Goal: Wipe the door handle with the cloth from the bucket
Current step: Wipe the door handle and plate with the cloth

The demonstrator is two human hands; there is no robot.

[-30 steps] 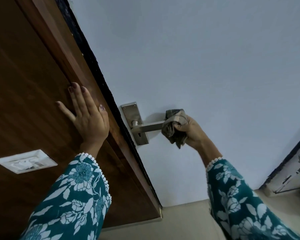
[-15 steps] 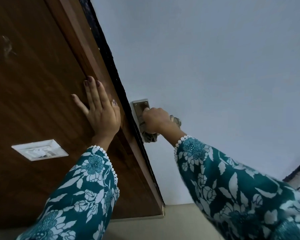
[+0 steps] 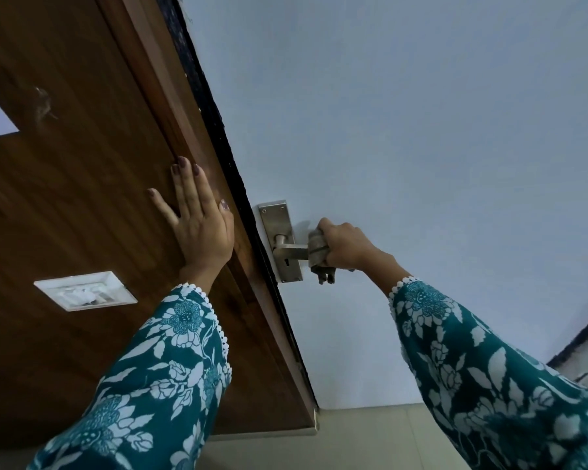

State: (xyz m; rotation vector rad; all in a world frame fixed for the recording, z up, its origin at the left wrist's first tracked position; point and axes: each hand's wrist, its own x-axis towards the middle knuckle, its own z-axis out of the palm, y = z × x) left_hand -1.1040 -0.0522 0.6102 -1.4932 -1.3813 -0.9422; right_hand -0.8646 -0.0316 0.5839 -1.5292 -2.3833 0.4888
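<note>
A brushed metal door handle [image 3: 292, 250] with a long backplate is fixed to the pale blue door [image 3: 404, 137], near its left edge. My right hand [image 3: 345, 247] grips a bunched grey-brown cloth [image 3: 319, 256] wrapped around the lever's outer part; a tail of cloth hangs below my fist. The lever's inner stub and the keyhole show to the left of the cloth. My left hand [image 3: 197, 218] lies flat, fingers spread, on the brown wooden frame [image 3: 143, 79] beside the door. The bucket is out of view.
A white switch plate [image 3: 85, 290] is set in the wood panel below my left hand. A dark seal strip [image 3: 218, 106] runs between frame and door. Pale floor [image 3: 353, 435] shows at the bottom, and a dark-edged frame [image 3: 581, 347] at the far right.
My right hand slid with the cloth from the lever's free end inward to the backplate, then back out along the lever. My left hand stayed pressed on the frame.
</note>
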